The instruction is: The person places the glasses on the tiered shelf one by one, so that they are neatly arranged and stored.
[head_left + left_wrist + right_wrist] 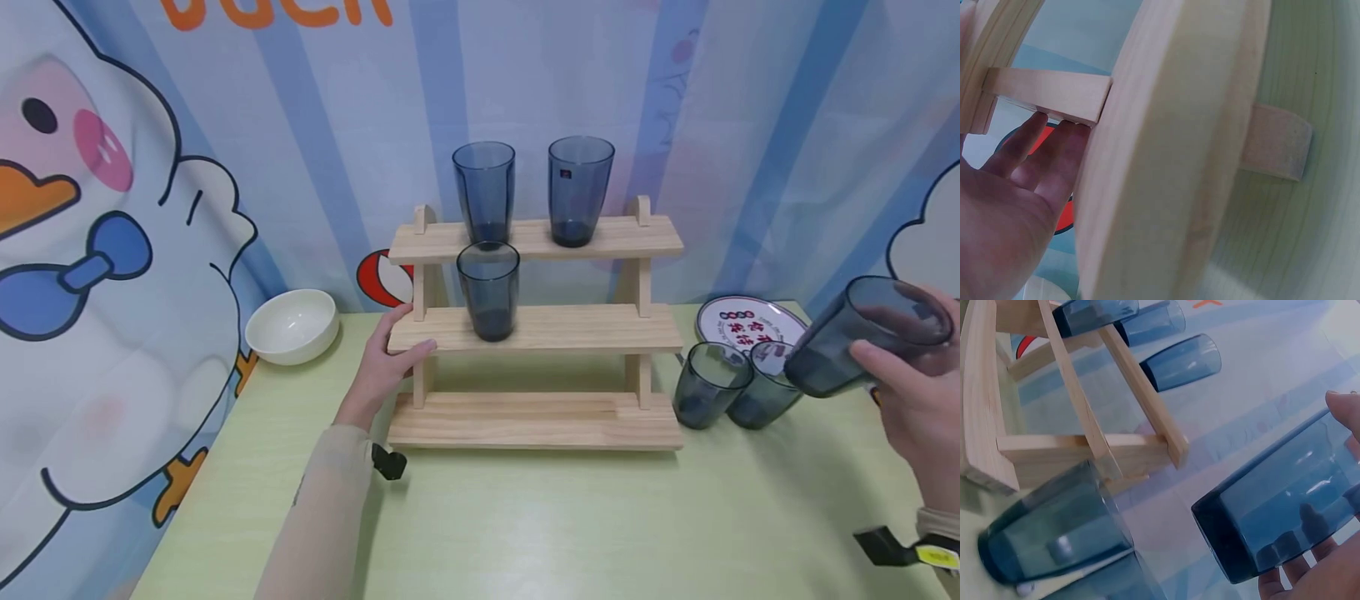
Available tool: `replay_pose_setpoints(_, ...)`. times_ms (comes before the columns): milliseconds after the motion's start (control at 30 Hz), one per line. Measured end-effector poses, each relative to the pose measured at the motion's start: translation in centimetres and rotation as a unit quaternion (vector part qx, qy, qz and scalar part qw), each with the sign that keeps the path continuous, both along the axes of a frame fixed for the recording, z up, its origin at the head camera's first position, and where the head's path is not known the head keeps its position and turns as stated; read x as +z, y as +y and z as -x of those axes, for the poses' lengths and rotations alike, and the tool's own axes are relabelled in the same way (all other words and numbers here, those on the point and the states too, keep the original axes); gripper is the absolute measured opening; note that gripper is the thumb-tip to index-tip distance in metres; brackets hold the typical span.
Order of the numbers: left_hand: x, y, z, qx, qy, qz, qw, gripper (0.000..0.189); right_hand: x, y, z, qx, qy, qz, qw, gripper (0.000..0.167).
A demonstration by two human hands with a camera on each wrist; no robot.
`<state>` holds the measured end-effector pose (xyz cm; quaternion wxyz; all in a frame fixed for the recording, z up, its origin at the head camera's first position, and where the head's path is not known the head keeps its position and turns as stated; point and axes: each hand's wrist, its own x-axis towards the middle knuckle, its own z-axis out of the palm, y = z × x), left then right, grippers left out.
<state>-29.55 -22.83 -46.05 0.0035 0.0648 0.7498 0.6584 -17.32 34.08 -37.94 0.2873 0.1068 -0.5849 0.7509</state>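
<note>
At the left end of a three-tier wooden shelf (pixel 532 422), my left hand (pixel 375 364) grips the middle board, thumb at its front. In the left wrist view its fingers reach behind, against a wooden upright (pixel 1054 90). My right hand (pixel 911 408) holds a blue-grey drinking glass (pixel 832 354), tilted, off to the right of the shelf. Two like glasses stand on the top board, a left one (pixel 483 187) and a right one (pixel 588 187). Another glass (pixel 489 292) stands on the middle board, left of centre.
Two more glasses, a nearer one (pixel 705 392) and its neighbour (pixel 757 404), stand side by side on the table right of the shelf. Behind them lies a white plate (pixel 707 319) with red lettering. A white bowl (pixel 292 333) sits at the left, before a printed cloth backdrop (pixel 337 125).
</note>
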Motion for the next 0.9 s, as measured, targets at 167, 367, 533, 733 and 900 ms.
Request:
replay_pose_setpoints(167,0.2,0.0,-0.1,-0.001,0.001,-0.001,1.0000,0.072,1.0,-1.7,0.5,0.019,-0.015,-0.041,0.9989,0.070)
replay_pose_setpoints(367,0.5,0.1,-0.3,-0.001,0.000,0.002,1.0000,0.072,1.9,-4.0,1.3,0.055,-0.022,-0.074,0.9955,0.072)
replay_pose_setpoints(533,0.3,0.1,-0.2,-0.001,-0.003,-0.002,1.0000,0.072,2.6,-6.1,2.2,0.099,-0.014,-0.081,0.9917,0.069)
replay_pose_setpoints(733,0.3,0.2,-0.3,0.000,0.000,-0.007,1.0000,0.072,3.2,-8.5,3.2,0.123,-0.024,-0.116,0.9853,0.068)
replay_pose_setpoints(900,0.3,0.2,-0.2,-0.001,0.004,-0.005,1.0000,0.072,3.4,-10.4,4.3,0.153,-0.031,-0.135,0.9785,0.068)
